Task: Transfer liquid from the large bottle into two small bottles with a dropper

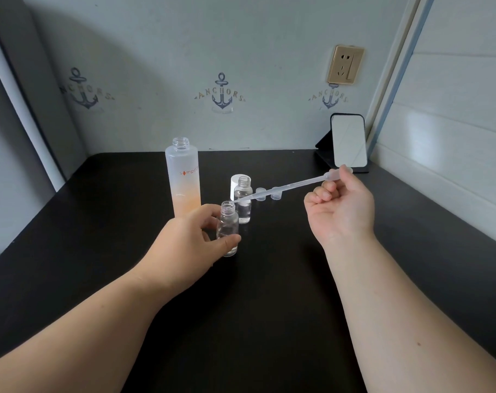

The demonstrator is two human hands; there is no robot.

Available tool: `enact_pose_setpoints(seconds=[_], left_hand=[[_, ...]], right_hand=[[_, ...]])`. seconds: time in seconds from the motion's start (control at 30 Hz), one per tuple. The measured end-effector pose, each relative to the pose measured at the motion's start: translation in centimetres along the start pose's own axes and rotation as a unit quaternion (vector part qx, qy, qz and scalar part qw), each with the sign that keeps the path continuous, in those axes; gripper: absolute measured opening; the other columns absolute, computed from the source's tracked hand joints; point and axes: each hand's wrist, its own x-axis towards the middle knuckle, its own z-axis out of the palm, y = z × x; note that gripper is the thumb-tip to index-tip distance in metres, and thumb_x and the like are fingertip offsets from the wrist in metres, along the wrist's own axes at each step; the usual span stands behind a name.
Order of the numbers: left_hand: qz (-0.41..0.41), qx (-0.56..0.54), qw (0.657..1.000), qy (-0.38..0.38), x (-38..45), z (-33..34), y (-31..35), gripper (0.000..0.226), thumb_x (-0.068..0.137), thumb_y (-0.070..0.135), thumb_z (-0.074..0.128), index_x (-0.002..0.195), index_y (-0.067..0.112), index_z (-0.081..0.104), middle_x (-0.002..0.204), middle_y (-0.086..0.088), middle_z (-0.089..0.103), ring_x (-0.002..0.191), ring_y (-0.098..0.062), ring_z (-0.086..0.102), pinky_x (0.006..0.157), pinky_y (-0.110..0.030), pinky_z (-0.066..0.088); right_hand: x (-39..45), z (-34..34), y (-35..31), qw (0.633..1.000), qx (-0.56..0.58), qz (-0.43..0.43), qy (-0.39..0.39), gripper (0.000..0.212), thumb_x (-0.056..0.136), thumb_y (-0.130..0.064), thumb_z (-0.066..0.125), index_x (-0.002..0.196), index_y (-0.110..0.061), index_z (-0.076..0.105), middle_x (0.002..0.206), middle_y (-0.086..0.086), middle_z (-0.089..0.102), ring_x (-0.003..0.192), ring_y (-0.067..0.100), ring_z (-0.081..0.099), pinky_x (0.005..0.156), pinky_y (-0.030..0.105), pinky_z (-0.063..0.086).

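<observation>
A tall frosted large bottle (183, 177) with orange tint low down stands uncapped on the black table (269, 293). My left hand (188, 245) grips a small clear bottle (227, 226), open at the top, tilted slightly off upright. My right hand (340, 205) pinches the bulb of a clear plastic dropper (286, 187). Its tip rests at the held bottle's mouth. A second small clear bottle (243, 199) stands uncapped just behind, holding clear liquid.
A white cap (235, 185) stands behind the second small bottle. Two small clear caps (268, 193) lie to its right. A small mirror on a black stand (348, 141) sits at the back right. Walls close in on the left, back and right.
</observation>
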Motion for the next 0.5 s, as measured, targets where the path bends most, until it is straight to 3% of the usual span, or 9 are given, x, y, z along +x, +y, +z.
enact_pose_setpoints(seconds=[0.07,0.17,0.27,0.37,0.5], left_hand=[[0.007,-0.011,1.000,0.009,-0.06,-0.11,-0.05,0.034,0.082,0.048,0.077,0.108,0.056,0.056,0.093,0.022,0.067,0.070,-0.001,0.066,0.053,-0.017,0.049],[0.020,-0.042,0.999,0.010,-0.12,-0.49,0.02,0.042,0.083,0.043,0.078,0.095,0.073,0.051,0.093,0.031,0.063,0.066,-0.002,0.066,0.045,-0.016,0.047],[0.027,-0.031,0.999,0.013,-0.21,-0.63,0.25,0.053,0.081,0.047,0.076,0.088,0.087,0.042,0.098,0.044,0.055,0.080,0.006,0.063,0.053,-0.012,0.049],[0.024,-0.034,0.999,0.019,-0.21,-0.57,0.23,0.046,0.075,0.053,0.072,0.088,0.086,0.044,0.098,0.042,0.058,0.085,0.005,0.062,0.064,-0.004,0.046],[0.025,-0.038,0.999,0.017,-0.17,-0.35,-0.26,0.038,0.074,0.053,0.073,0.096,0.076,0.052,0.096,0.040,0.061,0.084,0.003,0.062,0.067,-0.003,0.044]], right_hand=[[-0.02,0.03,-0.05,1.000,-0.002,0.000,0.000,0.033,0.098,-0.021,0.059,0.067,-0.011,0.061,0.061,-0.001,0.045,0.048,0.012,0.035,0.051,0.023,0.033],[-0.04,0.06,-0.09,1.000,-0.003,-0.002,-0.001,0.033,0.099,-0.021,0.059,0.068,-0.011,0.060,0.061,-0.002,0.044,0.047,0.012,0.035,0.050,0.023,0.034],[-0.03,0.06,-0.11,1.000,-0.003,-0.003,-0.001,0.033,0.099,-0.021,0.059,0.067,-0.011,0.060,0.061,-0.002,0.044,0.047,0.012,0.035,0.049,0.023,0.034],[-0.03,0.06,-0.05,1.000,-0.004,-0.004,-0.003,0.035,0.098,-0.021,0.060,0.065,-0.011,0.062,0.061,-0.002,0.044,0.047,0.012,0.035,0.050,0.023,0.034],[0.04,0.08,-0.02,1.000,-0.008,-0.004,-0.006,0.032,0.098,-0.021,0.061,0.067,-0.011,0.063,0.060,-0.003,0.044,0.047,0.011,0.035,0.050,0.023,0.034]])
